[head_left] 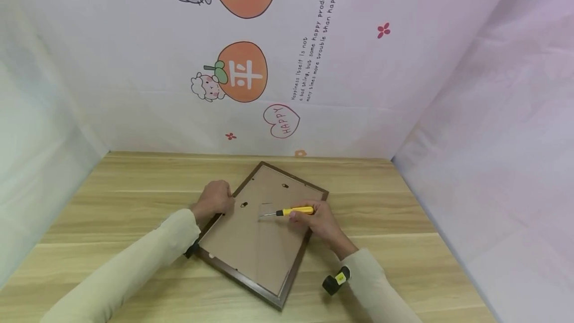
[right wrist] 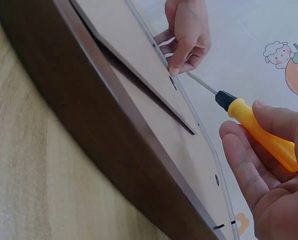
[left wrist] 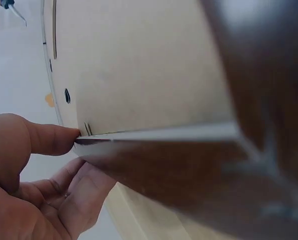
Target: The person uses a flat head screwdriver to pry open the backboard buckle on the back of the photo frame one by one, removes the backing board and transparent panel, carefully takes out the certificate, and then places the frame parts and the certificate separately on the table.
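Observation:
A brown picture frame (head_left: pixel 242 277) lies face down at a slant on the wooden table, its beige backing board (head_left: pixel 233 241) upward. My left hand (head_left: pixel 215 198) grips the frame's left edge, thumb on top and fingers underneath in the left wrist view. Near that thumb a small metal tab (left wrist: pixel 87 129) sticks up at the board's edge. My right hand (head_left: pixel 320 221) holds a screwdriver (head_left: pixel 299 210) by its yellow handle, above the board. Its metal shaft (right wrist: pixel 201 82) points left, toward the left hand. A stand flap (right wrist: pixel 138 70) is raised slightly off the board.
Two dark hanging loops, one a ring (head_left: pixel 244 205), sit on the backing. The wooden table (head_left: pixel 143 178) extends around the frame. A white printed wall sheet (head_left: pixel 332 128) rises behind it, with plain white sheets on both sides.

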A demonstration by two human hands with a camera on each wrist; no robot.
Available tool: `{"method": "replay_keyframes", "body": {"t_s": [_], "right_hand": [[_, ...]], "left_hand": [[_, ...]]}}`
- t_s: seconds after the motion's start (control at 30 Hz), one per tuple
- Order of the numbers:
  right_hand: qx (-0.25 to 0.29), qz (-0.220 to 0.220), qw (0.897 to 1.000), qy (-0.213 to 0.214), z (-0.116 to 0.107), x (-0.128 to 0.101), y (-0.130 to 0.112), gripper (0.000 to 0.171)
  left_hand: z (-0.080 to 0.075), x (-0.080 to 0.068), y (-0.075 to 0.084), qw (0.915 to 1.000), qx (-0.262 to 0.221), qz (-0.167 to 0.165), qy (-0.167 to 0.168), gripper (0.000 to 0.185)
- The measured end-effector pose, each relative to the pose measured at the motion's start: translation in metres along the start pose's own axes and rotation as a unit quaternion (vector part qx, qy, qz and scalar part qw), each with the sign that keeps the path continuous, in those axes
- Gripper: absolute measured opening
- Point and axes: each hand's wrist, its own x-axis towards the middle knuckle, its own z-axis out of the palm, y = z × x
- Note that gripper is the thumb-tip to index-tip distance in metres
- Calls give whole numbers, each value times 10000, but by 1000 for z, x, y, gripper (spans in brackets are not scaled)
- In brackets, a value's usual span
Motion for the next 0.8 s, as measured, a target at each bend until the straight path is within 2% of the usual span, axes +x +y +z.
{"method": "replay_keyframes", "body": {"t_s": [0.13,0.33,0.43,0.53,0.67,0.8], "right_hand": [[40,79,10000,46,0,-1,0,29],[81,73,9999,10,-3,-2,1,31],[108,80,9999,35,-4,-2,4,31],[85,58,9999,77,-4,-2,5,30],[46,-25,10000,14,-2,-3,4,31],[-18,-101,9999,-27,0,-2,3,31]], "left_hand": [[2,-2,2,9999,-4,-34,-94,46],[1,2,7,9982,287,262,-451,51],[-1,9,12,9962,440,352,-670,53],[-2,20,18,9945,623,409,-731,48],[-4,32,21,9931,830,325,-759,39],[-6,40,18,9924,814,220,-899,42]]}}
